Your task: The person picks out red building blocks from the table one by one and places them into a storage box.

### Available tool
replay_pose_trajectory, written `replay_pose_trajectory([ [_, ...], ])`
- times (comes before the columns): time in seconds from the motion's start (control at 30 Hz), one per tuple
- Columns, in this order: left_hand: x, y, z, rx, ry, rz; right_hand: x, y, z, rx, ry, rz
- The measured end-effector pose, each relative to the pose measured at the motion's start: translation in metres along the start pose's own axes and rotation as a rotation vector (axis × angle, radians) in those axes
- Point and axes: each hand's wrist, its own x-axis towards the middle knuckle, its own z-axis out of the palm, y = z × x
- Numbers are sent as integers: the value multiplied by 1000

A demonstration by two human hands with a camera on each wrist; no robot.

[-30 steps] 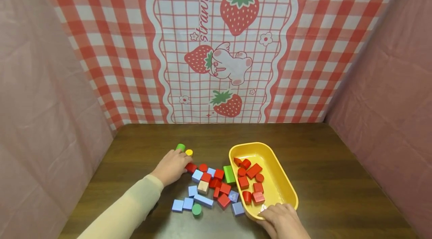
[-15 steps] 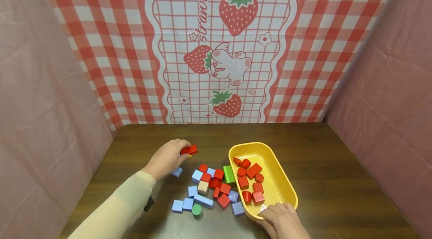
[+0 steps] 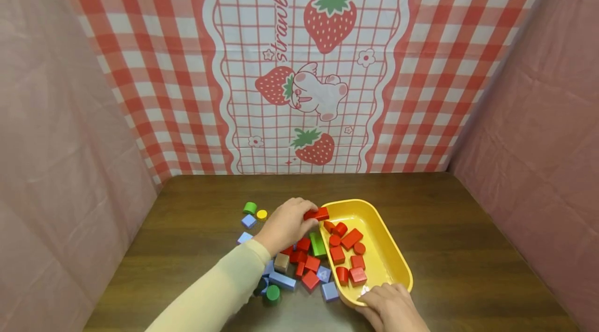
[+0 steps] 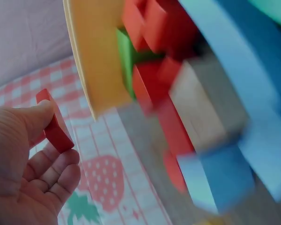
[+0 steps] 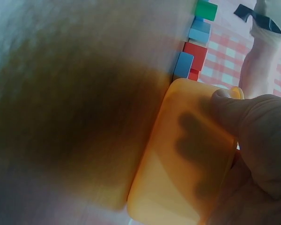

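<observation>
Between its thumb and fingers my left hand [image 3: 286, 225] pinches a red rectangular block [image 4: 57, 123], held at the upper left rim of a yellow tray [image 3: 392, 241]. Several red blocks [image 3: 352, 239] of mixed shapes lie inside the tray, along its left side. My right hand [image 3: 393, 307] grips the tray's near rim, thumb on the outer wall and fingers over the edge, as the right wrist view also shows. Left of the tray, partly hidden under my left arm, is a group of red and blue blocks with a plain wooden cube [image 3: 281, 263].
A green block [image 3: 317, 244] lies against the tray's left wall. Farther back on the left are a green half-round block [image 3: 250, 208], a yellow disc [image 3: 262, 215] and a blue block [image 3: 249, 221]. A green cylinder [image 3: 272, 294] stands near the front. A checked cloth hangs behind the table.
My left hand picked up the red block on the left and carried it right to the tray's rim. The blue block there has come into view. My right hand stays on the tray.
</observation>
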Motion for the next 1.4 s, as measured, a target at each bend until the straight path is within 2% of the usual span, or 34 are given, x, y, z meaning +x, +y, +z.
replay_pose_trajectory([
  [0.2, 19, 32, 28, 20, -17, 49, -1, 2, 4, -15, 61, -35],
  [0.33, 28, 52, 45, 33, -70, 18, -2, 3, 7, -34, 162, -97],
  [0.4, 32, 58, 52, 55, -73, -8, -1, 3, 8, -41, 198, -117],
  [0.47, 37, 59, 59, 63, -55, -40, -1, 3, 8, -38, 197, -117],
  [0.67, 46, 51, 73, 131, 49, -79, -1, 4, 7, -25, 109, -72],
  [0.77, 48, 48, 78, 165, 77, -98, -2, 4, 8, -34, 128, -87],
  [0.87, 50, 48, 80, 191, 69, -119, -1, 5, 10, -47, 195, -124],
  [0.97, 51, 48, 81, 250, 35, -112, 0, 5, 10, -55, 233, -143],
  [1.13, 51, 48, 84, 316, -10, -66, 0, 3, 7, -40, 145, -86],
  [1.23, 51, 47, 86, 324, 2, -55, -1, 3, 5, -30, 91, -55],
  [1.4, 49, 48, 88, 333, 15, -52, 0, 2, 4, -24, 67, -44],
])
